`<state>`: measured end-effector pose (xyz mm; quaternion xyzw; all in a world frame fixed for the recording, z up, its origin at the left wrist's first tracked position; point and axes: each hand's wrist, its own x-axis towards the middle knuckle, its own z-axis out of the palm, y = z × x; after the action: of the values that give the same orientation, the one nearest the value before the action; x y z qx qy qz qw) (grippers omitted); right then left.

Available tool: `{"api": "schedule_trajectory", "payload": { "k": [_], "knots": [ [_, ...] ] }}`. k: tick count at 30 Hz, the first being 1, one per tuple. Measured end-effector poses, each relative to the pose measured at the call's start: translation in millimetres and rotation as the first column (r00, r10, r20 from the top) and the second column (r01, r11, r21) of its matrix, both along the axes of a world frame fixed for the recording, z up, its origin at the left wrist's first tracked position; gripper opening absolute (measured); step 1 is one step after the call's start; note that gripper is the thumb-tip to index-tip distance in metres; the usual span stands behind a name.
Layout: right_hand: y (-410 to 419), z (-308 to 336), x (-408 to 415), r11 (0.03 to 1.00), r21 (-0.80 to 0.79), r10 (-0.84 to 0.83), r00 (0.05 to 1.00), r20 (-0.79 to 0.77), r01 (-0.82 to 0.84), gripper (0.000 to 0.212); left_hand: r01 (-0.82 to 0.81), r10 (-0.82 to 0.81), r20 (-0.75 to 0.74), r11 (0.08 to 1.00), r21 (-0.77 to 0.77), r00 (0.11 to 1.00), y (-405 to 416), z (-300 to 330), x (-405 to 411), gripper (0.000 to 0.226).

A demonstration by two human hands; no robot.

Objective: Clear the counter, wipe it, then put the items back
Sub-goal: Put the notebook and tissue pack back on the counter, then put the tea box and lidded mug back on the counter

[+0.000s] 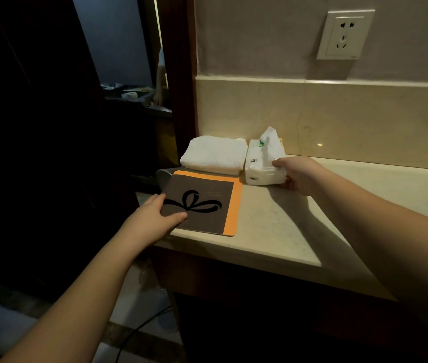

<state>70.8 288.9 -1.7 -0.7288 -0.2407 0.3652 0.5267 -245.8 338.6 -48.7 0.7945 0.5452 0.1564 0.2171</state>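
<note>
Both hands take hold of items at the left end of the counter [273,226].

The left hand [152,218] grips the near left corner of the brown and orange folder [207,208], thumb on top, while the right hand [296,176] holds the right end of the tissue pack [262,163], fingers curled around it. To do this step well, I think the folder should be lifted flat and the soft pack not squeezed. The folded white towel [214,155] lies just beside the pack, against the back wall, and seems to overlap the folder's far edge, so it may drag. A wall socket [345,34] is above.
</note>
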Motion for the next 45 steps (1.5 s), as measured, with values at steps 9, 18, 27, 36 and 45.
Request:
{"api": "schedule_trajectory", "payload": {
  "k": [9,18,27,36,45],
  "knots": [
    [16,-3,5,0.999,-0.014,-0.049,0.995,0.085,0.05,0.018,0.025,-0.023,-0.05,0.999,0.035,0.998,3,1,6,0.081],
    [16,-7,8,0.989,-0.101,-0.065,0.939,0.337,0.105,0.028,0.024,-0.022,-0.077,0.999,0.024,0.997,7,-1,7,0.087],
    [-33,11,16,0.989,-0.141,0.036,0.866,0.499,0.04,0.028,-0.085,0.076,0.05,0.976,0.2,0.996,-10,18,11,0.072],
    [-185,16,13,0.983,-0.141,0.18,0.51,0.841,-0.114,0.035,0.15,-0.297,0.348,0.908,0.39,0.889,-114,57,83,0.014],
    [-422,-28,31,0.955,-0.278,0.296,0.295,0.908,-0.102,0.035,0.584,-0.652,0.186,0.749,0.314,0.735,-273,26,185,0.018]
  ]
}}
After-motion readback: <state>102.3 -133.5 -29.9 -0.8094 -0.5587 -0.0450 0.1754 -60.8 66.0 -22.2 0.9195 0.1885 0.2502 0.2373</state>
